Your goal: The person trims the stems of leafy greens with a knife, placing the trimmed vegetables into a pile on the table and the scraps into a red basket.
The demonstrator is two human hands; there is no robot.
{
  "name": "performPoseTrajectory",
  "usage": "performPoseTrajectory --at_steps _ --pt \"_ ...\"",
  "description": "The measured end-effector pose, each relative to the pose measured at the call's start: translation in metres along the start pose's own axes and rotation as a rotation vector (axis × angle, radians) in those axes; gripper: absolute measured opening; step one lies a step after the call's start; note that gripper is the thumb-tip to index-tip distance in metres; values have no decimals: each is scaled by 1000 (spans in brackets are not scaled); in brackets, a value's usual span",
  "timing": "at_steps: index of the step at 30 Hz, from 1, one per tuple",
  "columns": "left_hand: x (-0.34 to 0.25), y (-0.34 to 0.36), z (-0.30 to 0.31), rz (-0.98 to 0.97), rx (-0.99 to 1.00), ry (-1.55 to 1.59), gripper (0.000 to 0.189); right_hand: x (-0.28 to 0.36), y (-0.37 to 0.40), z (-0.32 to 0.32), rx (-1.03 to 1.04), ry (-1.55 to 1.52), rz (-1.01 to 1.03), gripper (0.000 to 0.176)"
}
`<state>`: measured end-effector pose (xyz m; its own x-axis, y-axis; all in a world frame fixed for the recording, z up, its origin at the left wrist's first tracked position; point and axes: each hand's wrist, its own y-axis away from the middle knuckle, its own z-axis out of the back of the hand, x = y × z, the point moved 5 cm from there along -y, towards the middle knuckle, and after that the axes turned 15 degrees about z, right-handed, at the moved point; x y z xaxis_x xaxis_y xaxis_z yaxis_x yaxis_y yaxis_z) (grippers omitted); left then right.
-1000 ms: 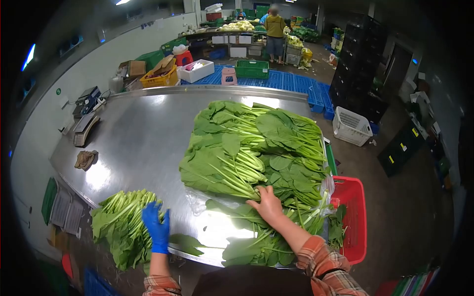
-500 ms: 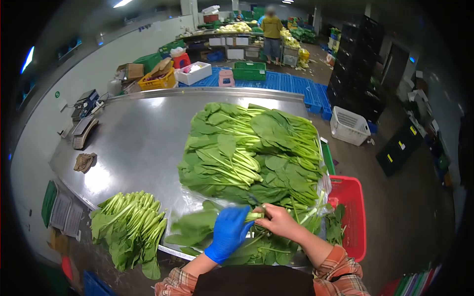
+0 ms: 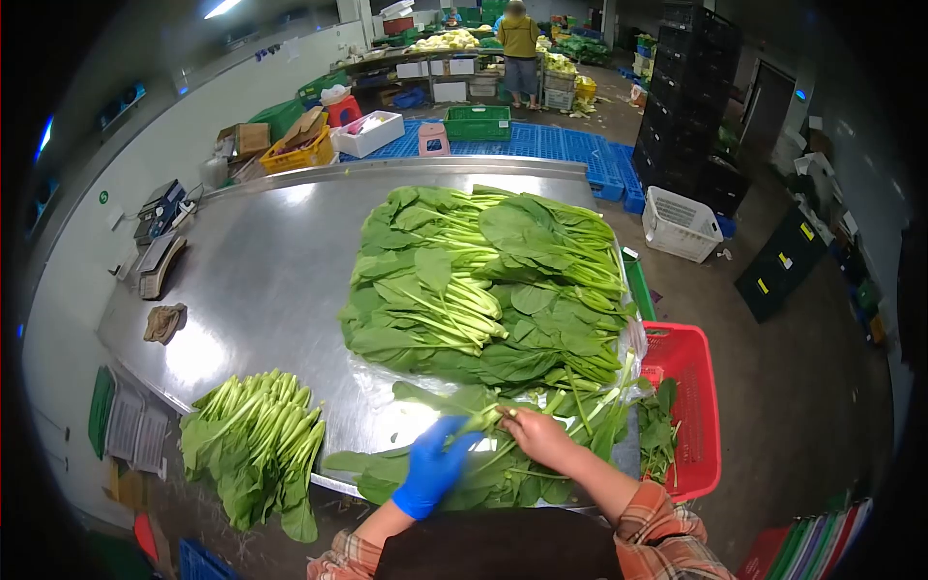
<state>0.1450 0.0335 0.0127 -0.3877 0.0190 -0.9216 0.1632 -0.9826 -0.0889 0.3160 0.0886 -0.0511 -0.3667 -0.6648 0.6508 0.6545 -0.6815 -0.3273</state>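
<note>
My left hand (image 3: 437,469), in a blue glove and blurred, is closed around a leafy green stalk (image 3: 478,420) over the table's near edge. My bare right hand (image 3: 538,437) pinches at the stalk's pale cut end; whether a small tool is also in those fingers I cannot make out. Loose leaves (image 3: 527,480) lie beneath both hands. Just beyond is a large pile of leafy greens (image 3: 464,304) on clear plastic. At the left corner a bundle of greens (image 3: 256,435) lies with pale stems up and leaves hanging over the edge.
The metal table (image 3: 261,271) carries a scale (image 3: 159,263) and a crumpled brown cloth (image 3: 164,322) at left. A red basket (image 3: 688,406) with leaf scraps stands at right. Beyond are a white crate (image 3: 680,224), blue pallets (image 3: 565,150) and a person (image 3: 519,48) with their back turned.
The view has tilted slightly down. My left hand has shifted a little down, and the stalk now angles up toward my right hand. A thin dark shape near my right fingers no longer shows.
</note>
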Motion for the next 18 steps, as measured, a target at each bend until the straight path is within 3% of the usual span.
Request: performPoseTrajectory --at_steps 1,2,4,7,11,14,15,18 --pt "5 -3 12 -32 -35 62 23 -10 4 -2 7 48 -19 29" --pt "0 -7 28 58 -35 140 22 -21 7 -4 16 96 -37 30" --pt "36 -5 48 364 -38 507 18 -42 9 -19 21 134 -22 32" --pt "20 -5 58 245 -130 279 16 -57 -2 -35 100 250 -102 31" --pt "41 1 51 388 -75 12 16 -73 -11 -37 143 179 -98 32" --pt "62 -5 42 572 210 163 18 -57 -16 -19 -37 -127 88 34" --pt "62 -3 35 619 292 125 26 -42 -18 -11 16 -112 135 39" --pt "56 2 4 375 410 -383 29 -33 -28 -18 147 -58 -2 48"
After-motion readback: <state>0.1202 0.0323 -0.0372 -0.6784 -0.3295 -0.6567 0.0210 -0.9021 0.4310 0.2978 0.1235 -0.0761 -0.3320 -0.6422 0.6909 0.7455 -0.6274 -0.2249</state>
